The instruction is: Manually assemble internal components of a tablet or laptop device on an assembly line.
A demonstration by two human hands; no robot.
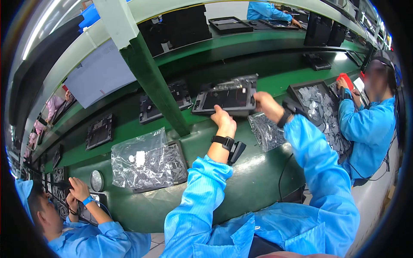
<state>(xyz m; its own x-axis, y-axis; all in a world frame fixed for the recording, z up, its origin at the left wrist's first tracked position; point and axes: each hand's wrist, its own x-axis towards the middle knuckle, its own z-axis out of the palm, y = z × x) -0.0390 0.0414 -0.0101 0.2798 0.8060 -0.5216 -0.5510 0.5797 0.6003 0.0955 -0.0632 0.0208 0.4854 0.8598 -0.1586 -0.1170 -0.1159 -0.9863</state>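
Over the green workbench I hold up a flat black rectangular device housing (221, 99), with a lighter frame and a strip of parts along its far edge; it is slightly blurred. My left hand (224, 121) grips its near edge, thumb on top. At the right end my right hand (269, 107) has its fingers closed round the corner. Below my right hand lies a clear bag of small dark parts (267, 131). Left of my left forearm, a clear plastic bag (140, 159) partly covers a tray of small grey parts (175, 161).
A green post (157, 81) rises left of my hands. Similar housings (100, 131) lie along the green shelf. A black tray of grey pieces (314, 101) is at right. Co-workers in blue sit at left (103, 241) and right (368, 124); another works at the back (269, 12).
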